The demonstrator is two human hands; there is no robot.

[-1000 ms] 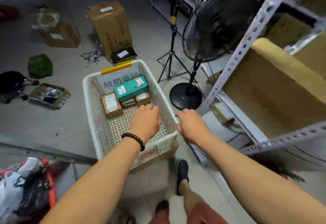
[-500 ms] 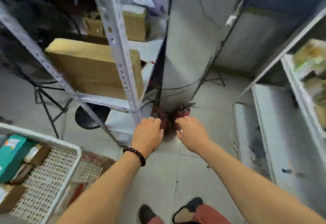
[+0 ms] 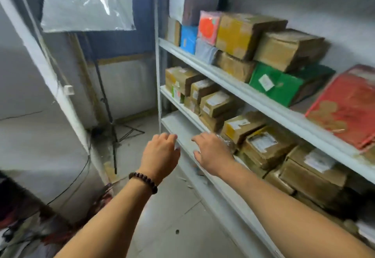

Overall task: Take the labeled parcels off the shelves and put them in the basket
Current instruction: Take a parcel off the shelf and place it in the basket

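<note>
Parcels (image 3: 239,127) just beyond right grip (image 3: 213,152)

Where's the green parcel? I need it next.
Head view, right side: the green parcel sits on the upper shelf, between brown boxes and the red box.

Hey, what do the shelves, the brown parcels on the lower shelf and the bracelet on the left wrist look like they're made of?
Shelves: probably painted metal, going by the thin, pale, smooth boards and slim upright.
Brown parcels: cardboard, wrapped in glossy tape that catches light, with white paper labels.
Bracelet: dark round beads, perhaps wood or stone; too small to tell.
</note>
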